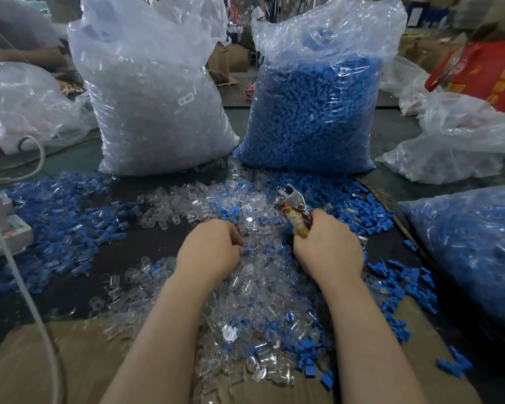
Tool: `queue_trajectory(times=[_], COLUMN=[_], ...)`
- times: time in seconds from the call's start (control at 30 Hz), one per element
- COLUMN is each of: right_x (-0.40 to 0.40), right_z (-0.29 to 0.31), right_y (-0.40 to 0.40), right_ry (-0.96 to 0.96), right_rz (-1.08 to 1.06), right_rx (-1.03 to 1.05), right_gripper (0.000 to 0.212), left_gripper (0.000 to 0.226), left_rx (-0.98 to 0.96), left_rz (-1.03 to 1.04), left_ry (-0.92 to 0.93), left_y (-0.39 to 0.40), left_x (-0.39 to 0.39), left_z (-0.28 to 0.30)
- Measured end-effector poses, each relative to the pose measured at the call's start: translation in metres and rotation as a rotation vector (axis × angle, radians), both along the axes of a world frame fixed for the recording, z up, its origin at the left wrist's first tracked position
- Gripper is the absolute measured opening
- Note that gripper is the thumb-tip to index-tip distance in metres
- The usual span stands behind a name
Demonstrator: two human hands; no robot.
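While the R hand (328, 246) grips the metal tool (293, 208), w/ its tip up over the clear caps (245, 290), the L hand (209, 249) is curled & pinches a small blue piece (246, 251) on the pile.

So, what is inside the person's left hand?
The left hand pinches a small blue plastic piece. Only its tip shows; the hand hides the rest.

Left grip (209, 252) and right grip (328, 246) both curled, knuckles up.
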State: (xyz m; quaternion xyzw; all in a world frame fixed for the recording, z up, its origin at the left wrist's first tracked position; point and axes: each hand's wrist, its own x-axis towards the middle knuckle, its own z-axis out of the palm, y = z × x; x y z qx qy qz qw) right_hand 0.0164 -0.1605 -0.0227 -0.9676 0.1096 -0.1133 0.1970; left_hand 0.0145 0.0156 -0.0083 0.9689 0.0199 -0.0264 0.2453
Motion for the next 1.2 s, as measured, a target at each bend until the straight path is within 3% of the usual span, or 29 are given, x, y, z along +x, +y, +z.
queue_trajectory(times=[0.13, 0.33, 0.6, 0.77, 0.9, 1.2], right_x=[0.001, 0.003, 0.004, 0.002, 0.000, -0.002], right_z=[-0.001, -0.001, 0.000, 0.003, 0.006, 0.009], right_y=[0.000, 0.001, -0.001, -0.001, -0.002, 0.001], right_ry=[-0.024, -0.103, -0.202, -0.218, -0.252, -0.291], right_rz=[-0.003, 0.037, 0.125, 0.167, 0.212, 0.324], right_rx=[0.050, 0.121, 0.277, 0.401, 0.537, 0.634], right_gripper=[0.022, 0.028, 0.019, 0.009, 0.008, 0.004], left_gripper=[0.032, 0.024, 0.017, 0.007, 0.012, 0.019], left_rx=[-0.025, 0.003, -0.088, -0.246, -0.408, -0.766], left_rz=[-0.075, -0.083, -0.055, -0.012, -0.004, -0.018], left_ry=[0.004, -0.008, -0.066, -0.079, -0.094, -0.054], left_y=[0.000, -0.003, -0.002, 0.000, -0.001, -0.004], left_x=[0.000, 0.000, 0.001, -0.001, -0.002, -0.003], left_z=[0.001, -0.001, -0.006, -0.004, -0.001, 0.010])
